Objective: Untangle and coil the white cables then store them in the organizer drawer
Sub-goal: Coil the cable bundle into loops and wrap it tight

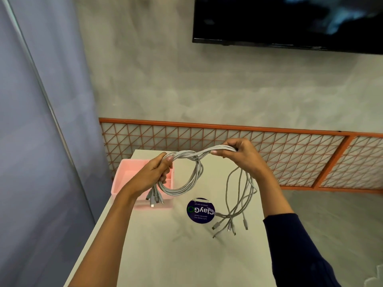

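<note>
A bundle of several white cables (193, 156) hangs in the air above a small white table (165, 255). My left hand (154, 172) grips one part of the bundle, where a loop (182, 189) hangs down and several plugs (154, 198) dangle under the fist. My right hand (238, 154) pinches the bundle further right, and the loose tails fall from it with their plugs (228, 226) just above the tabletop. A pink organizer drawer (124, 175) stands on the table's far left corner, partly hidden behind my left hand.
A round dark blue sticker (200, 211) lies on the tabletop between my arms. Behind the table runs a low orange wire-grid fence (290, 160) against a grey wall. A black screen (290, 21) hangs high on the right. A blue curtain (37, 141) fills the left.
</note>
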`<state>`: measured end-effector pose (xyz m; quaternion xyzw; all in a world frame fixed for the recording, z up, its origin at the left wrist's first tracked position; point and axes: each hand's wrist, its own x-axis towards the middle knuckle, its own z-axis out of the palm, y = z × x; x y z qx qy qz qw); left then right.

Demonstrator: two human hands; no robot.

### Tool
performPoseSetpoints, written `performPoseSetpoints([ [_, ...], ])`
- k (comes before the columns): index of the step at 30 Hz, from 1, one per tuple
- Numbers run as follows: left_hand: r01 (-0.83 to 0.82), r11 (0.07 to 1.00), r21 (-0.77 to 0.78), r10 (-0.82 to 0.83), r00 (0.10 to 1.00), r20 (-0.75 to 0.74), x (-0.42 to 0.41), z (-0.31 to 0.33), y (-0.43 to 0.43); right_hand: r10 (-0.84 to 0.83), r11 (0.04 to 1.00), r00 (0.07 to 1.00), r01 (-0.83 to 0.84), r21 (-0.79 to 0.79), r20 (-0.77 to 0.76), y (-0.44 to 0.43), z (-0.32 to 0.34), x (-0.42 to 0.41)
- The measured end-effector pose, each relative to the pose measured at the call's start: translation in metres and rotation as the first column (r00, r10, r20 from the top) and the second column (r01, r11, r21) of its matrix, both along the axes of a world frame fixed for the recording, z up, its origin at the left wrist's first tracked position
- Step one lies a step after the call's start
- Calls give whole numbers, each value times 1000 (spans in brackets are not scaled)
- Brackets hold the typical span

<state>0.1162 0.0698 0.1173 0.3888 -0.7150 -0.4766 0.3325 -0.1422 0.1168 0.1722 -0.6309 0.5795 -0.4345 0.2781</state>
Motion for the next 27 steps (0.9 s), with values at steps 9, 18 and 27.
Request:
performPoseSetpoints([
  [9,80,997,23,-81,996,44,5,4,5,-44,998,999,44,33,-3,1,-3,0],
  [18,-331,900,-284,327,943,-61,-17,-4,8,32,995,999,-29,91,-26,6,1,2],
  [27,-466,721,-512,597,794,117,-22,-16,6,97,983,995,-90,160,-36,10,7,5],
])
